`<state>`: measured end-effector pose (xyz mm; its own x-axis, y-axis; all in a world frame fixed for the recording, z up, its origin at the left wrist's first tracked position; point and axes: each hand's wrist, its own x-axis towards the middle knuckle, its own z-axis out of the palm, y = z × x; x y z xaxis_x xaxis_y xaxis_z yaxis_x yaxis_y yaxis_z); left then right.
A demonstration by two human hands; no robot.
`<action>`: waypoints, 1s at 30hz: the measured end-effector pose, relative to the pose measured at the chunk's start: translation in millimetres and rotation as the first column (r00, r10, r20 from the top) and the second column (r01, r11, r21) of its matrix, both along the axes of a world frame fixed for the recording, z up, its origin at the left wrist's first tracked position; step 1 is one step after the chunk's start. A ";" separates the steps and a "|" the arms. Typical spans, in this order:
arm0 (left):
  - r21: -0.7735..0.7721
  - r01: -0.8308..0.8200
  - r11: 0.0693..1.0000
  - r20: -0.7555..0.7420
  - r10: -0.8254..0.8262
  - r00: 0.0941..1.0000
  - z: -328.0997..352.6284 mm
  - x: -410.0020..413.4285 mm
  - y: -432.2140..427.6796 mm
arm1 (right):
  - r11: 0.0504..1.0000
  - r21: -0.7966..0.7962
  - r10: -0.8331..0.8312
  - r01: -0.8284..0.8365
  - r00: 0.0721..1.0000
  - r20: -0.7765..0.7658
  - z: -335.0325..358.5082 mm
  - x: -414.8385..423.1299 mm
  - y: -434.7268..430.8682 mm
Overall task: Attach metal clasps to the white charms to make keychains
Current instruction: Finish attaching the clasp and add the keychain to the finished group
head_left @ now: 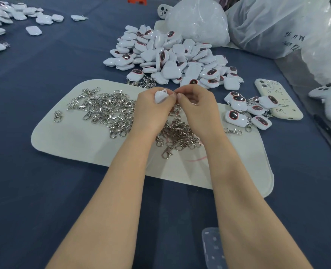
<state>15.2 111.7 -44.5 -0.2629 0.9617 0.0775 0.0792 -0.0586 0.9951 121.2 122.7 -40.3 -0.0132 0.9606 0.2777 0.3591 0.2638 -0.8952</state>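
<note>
My left hand point(153, 107) holds a white charm point(160, 95) above the grey felt mat point(79, 140). My right hand point(196, 102) pinches a small metal clasp ring at the charm's loop; the clasp itself is mostly hidden by my fingers. A heap of silver metal clasps point(106, 110) lies on the mat to the left of my hands, and more clasps point(177, 135) lie under my wrists. A big pile of white charms point(170, 55) sits behind the mat. Several charms with clasps on them point(246, 111) lie to the right.
A phone in a cream case point(283, 105) lies at the right beside the charms with clasps. Clear plastic bags point(273, 26) stand at the back right. More white charms point(9, 18) are scattered at the far left on the blue cloth. A translucent plastic box point(213, 247) sits near me.
</note>
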 end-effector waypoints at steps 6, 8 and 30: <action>0.035 -0.023 0.999 -0.127 0.027 0.991 -2.0 0.8 1.8 | 0.996 0.065 -0.055 0.056 0.998 -0.009 -3.7 -2.3 -0.8; 0.044 -0.029 0.999 -0.150 0.035 0.988 -2.6 1.5 1.5 | 0.996 0.066 -0.056 0.057 0.998 -0.019 -2.8 -2.2 -0.8; 0.058 -0.100 0.993 -0.221 0.110 0.969 -1.6 2.0 0.7 | 0.999 0.035 -0.037 0.037 0.999 0.000 0.7 1.0 2.0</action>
<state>17.2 112.4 -46.2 -0.3335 0.9236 0.1892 0.3073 -0.0832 0.9480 122.2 124.7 -39.6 0.0216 0.9500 0.3114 0.3700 0.2817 -0.8853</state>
